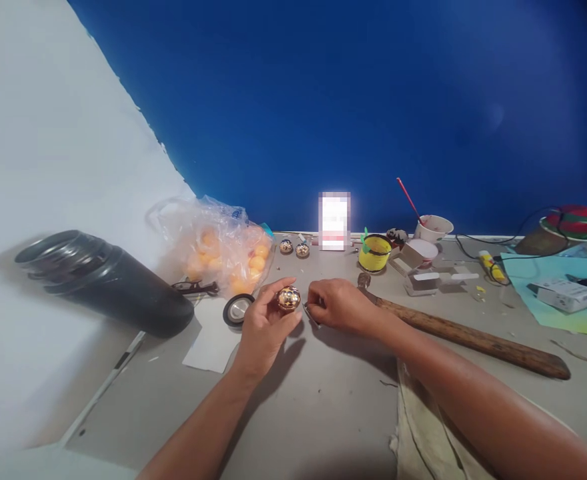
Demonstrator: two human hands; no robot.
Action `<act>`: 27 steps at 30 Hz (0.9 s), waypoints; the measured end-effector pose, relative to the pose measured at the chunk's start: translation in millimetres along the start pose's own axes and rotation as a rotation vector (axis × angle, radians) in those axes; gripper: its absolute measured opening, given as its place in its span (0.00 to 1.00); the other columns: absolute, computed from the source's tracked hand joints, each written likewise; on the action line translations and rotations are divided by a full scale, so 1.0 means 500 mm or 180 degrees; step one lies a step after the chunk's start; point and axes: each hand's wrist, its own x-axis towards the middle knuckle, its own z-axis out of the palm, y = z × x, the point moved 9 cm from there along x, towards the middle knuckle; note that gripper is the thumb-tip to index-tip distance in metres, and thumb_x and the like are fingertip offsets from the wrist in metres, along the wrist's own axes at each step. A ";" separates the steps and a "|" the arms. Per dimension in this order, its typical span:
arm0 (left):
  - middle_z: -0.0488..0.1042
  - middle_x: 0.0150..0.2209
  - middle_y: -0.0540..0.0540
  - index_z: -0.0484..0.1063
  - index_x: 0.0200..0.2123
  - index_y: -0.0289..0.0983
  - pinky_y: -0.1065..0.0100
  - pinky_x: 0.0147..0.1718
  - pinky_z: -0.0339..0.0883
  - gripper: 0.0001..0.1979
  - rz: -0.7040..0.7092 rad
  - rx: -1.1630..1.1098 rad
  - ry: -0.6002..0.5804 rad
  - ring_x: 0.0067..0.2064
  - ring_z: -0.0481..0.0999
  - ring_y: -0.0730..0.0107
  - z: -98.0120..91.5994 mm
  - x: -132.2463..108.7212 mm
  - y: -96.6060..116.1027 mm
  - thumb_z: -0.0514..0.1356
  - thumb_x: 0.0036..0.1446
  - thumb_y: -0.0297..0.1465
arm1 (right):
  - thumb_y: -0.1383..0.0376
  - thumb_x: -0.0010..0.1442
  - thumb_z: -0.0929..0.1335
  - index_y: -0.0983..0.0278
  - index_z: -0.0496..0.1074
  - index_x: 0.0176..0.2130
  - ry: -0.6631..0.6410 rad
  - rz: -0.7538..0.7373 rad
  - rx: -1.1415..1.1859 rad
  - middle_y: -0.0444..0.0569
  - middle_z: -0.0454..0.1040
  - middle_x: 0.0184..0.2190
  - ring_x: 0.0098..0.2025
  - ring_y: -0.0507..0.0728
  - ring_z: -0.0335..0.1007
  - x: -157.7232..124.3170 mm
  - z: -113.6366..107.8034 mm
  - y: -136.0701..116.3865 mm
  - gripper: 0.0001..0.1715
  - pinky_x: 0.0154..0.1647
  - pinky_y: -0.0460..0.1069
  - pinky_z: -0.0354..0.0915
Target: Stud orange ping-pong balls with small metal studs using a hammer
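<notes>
My left hand has thumb and fingers clamped on a glossy, mirror-like gold ball near the centre of the frame. The ball, round with no long axis, sits just left of my right hand; those fingers are curled, but I cannot tell whether they close on the thin silvery piece beneath. At right lies a hammer with a worn wooden handle; left of centre, a crinkled clear plastic bag holds smooth orange balls.

Balls, apparently in bag — beyond hands.
</notes>
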 end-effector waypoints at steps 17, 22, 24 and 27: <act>0.77 0.36 0.48 0.74 0.45 0.37 0.66 0.42 0.74 0.20 0.0286 0.0338 0.0071 0.38 0.77 0.68 0.011 -0.010 0.033 0.69 0.47 0.29 | 0.57 0.50 0.78 0.66 0.78 0.32 0.0109 0.0598 0.3731 0.47 0.79 0.27 0.21 0.47 0.62 0.018 0.011 0.083 0.16 0.21 0.44 0.56; 0.78 0.41 0.45 0.73 0.49 0.38 0.61 0.46 0.75 0.21 0.0567 0.0609 0.0165 0.42 0.79 0.65 0.001 -0.013 0.034 0.69 0.51 0.31 | 0.57 0.47 0.80 0.66 0.79 0.32 -0.0258 0.0331 0.4418 0.46 0.79 0.27 0.20 0.45 0.60 0.013 0.013 0.052 0.17 0.19 0.42 0.55; 0.77 0.45 0.44 0.73 0.51 0.39 0.60 0.49 0.74 0.21 0.0760 0.0819 0.0247 0.45 0.79 0.64 -0.004 -0.015 0.037 0.68 0.52 0.30 | 0.57 0.48 0.80 0.66 0.78 0.31 -0.0319 0.0217 0.4520 0.45 0.77 0.25 0.20 0.45 0.60 0.011 0.013 0.041 0.17 0.19 0.42 0.54; 0.75 0.48 0.44 0.73 0.51 0.40 0.61 0.49 0.74 0.19 0.1141 0.1105 0.0272 0.46 0.78 0.66 -0.001 -0.020 0.047 0.67 0.54 0.28 | 0.58 0.48 0.81 0.66 0.79 0.32 -0.0400 0.0242 0.4549 0.43 0.74 0.23 0.20 0.46 0.60 0.009 0.023 0.034 0.17 0.19 0.42 0.55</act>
